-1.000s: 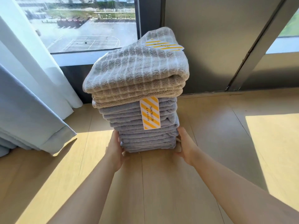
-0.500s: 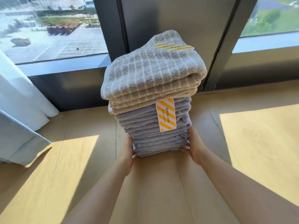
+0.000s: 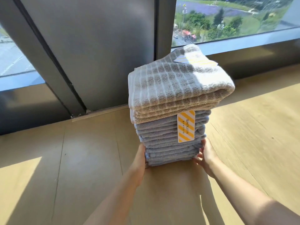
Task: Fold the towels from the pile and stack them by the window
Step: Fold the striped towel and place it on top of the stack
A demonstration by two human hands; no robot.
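A tall stack of folded towels stands on the wooden floor (image 3: pixel 81 159) next to the window (image 3: pixel 227 18). Its lower part is several blue towels (image 3: pixel 162 140); beige checked towels (image 3: pixel 175 88) lie on top. A yellow striped tag (image 3: pixel 186 126) hangs down the front, and another lies on the top towel. My left hand (image 3: pixel 140 157) presses flat against the stack's lower left side. My right hand (image 3: pixel 206 155) presses the lower right side with its fingers spread. Part of each hand's fingers is hidden by the towels.
A wide dark pillar panel (image 3: pixel 97 54) and window frame stand at the back left of the stack. A low dark sill wall (image 3: pixel 259 54) runs right behind the stack. Sunlit floor stretches to the right and front left.
The stack, held between both hands, has moved to the right along the window, from left of the dark pillar to its right. The curtain has left the view.
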